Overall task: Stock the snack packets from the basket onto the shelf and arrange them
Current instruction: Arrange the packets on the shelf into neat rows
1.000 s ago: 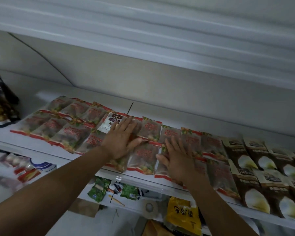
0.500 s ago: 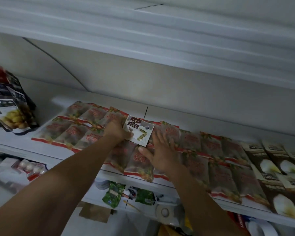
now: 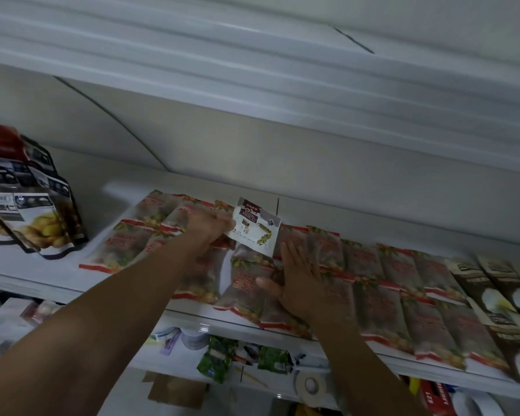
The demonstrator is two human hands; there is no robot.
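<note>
Red-edged see-through snack packets point(image 3: 382, 274) lie in two overlapping rows along the white shelf point(image 3: 57, 283). My left hand point(image 3: 208, 228) pinches the left edge of a white packet with a brown label point(image 3: 257, 229) and holds it lifted, tilted, above the back row. My right hand point(image 3: 294, 279) lies flat, fingers straight, pressing on packets in the front row near the shelf's edge. The basket is out of view.
Dark standing pouches with yellow fruit pictures point(image 3: 33, 211) stand at the shelf's left end. Brown packets with white coconut pictures point(image 3: 499, 295) fill the right end. Another shelf point(image 3: 252, 85) hangs close above. Green packets point(image 3: 216, 355) and a tape roll point(image 3: 309, 385) sit on the lower shelf.
My left hand went from lying flat on the rows to pinching the white packet and raising it off them. My right hand slid left along the front row. The view shifted left.
</note>
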